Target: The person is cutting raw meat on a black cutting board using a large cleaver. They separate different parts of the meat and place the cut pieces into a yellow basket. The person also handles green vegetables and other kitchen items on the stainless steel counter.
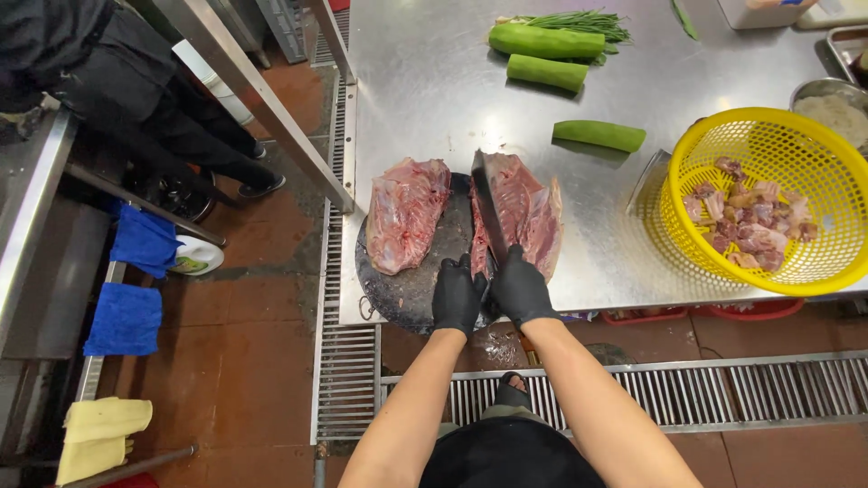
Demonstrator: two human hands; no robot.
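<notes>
Black-gloved left hand (457, 294) and right hand (518, 287), fingers curled tight on the dark broad-bladed cleaver (488, 217), are splitting the red raw meat slab (529, 212); pressing straight down seems next.

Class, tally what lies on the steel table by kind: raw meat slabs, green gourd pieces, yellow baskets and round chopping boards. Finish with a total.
Raw meat slabs: 2
Green gourd pieces: 3
Yellow baskets: 1
Round chopping boards: 1
Total: 7

No packages, labels, signs or screens are visible
</notes>
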